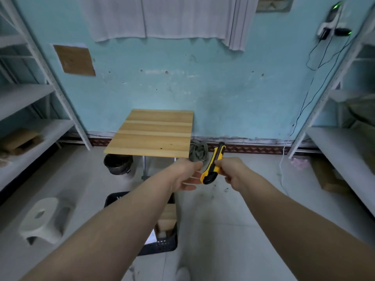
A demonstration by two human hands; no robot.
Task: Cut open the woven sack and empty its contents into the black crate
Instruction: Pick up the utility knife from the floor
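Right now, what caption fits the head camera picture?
Right hand grips a yellow utility knife; open left hand beside it, above the black crate.

knife (pixel 213 165) – yellow w/ black trim | crate (pixel 162 245) – black, perforated wall | tabletop (pixel 154 134) – light wood, lengthwise stripes | wall (pixel 223 88) – pale teal, scuffed | skirting (pixel 253 148) – dark red w/ diamond pattern | stool (pixel 43 219) – off-white | curtain (pixel 162 17) – white

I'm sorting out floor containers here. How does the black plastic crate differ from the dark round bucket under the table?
The black plastic crate is rectangular with perforated walls; the dark round bucket is cylindrical and solid-walled. The crate sits near the person, partly hidden by the left forearm; the bucket stands farther off, beneath the wooden table. Both rest on the floor, open-topped.
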